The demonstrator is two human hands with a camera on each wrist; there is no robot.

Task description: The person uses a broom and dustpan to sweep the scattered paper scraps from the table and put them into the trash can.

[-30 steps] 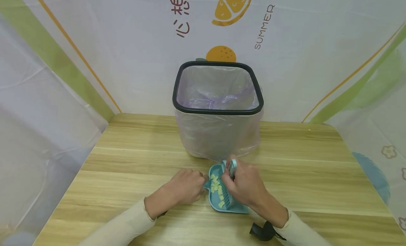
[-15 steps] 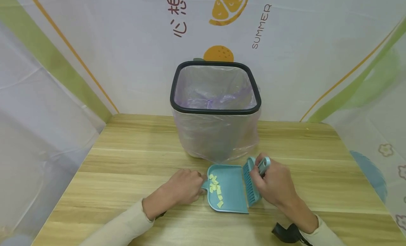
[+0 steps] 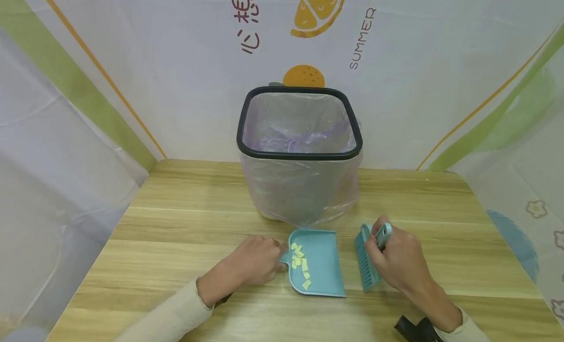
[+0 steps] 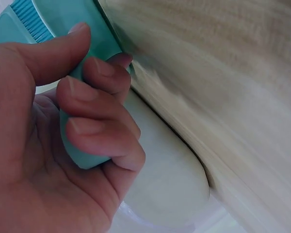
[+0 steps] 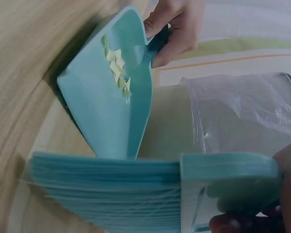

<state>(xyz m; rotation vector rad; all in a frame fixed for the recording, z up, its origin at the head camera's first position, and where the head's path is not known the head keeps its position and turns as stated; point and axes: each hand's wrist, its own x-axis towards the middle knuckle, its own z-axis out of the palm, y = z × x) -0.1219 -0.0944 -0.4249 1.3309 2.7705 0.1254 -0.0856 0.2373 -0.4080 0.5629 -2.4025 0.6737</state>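
My left hand point(image 3: 255, 258) grips the handle of a teal dustpan point(image 3: 321, 263), which lies on the wooden table with its straight edge facing right. In the left wrist view the fingers curl round that handle point(image 4: 82, 158). Several small pale yellow-green paper scraps point(image 3: 304, 264) lie in the pan, gathered near its handle side. To the right of the pan, my right hand point(image 3: 401, 258) holds a teal hand brush point(image 3: 367, 258) by its handle, bristles toward the pan. A gap of bare wood separates brush and pan edge.
A bin with a black rim point(image 3: 299, 156) and a clear plastic liner point(image 3: 304, 190) stands just behind the dustpan. Printed white cloth point(image 3: 176, 62) hangs behind and at both sides of the wooden table point(image 3: 189, 200).
The brush in my right hand has moved right, from over the scraps, past the pan's edge, to the table beside it. Left hand, dustpan and scraps stay in place.
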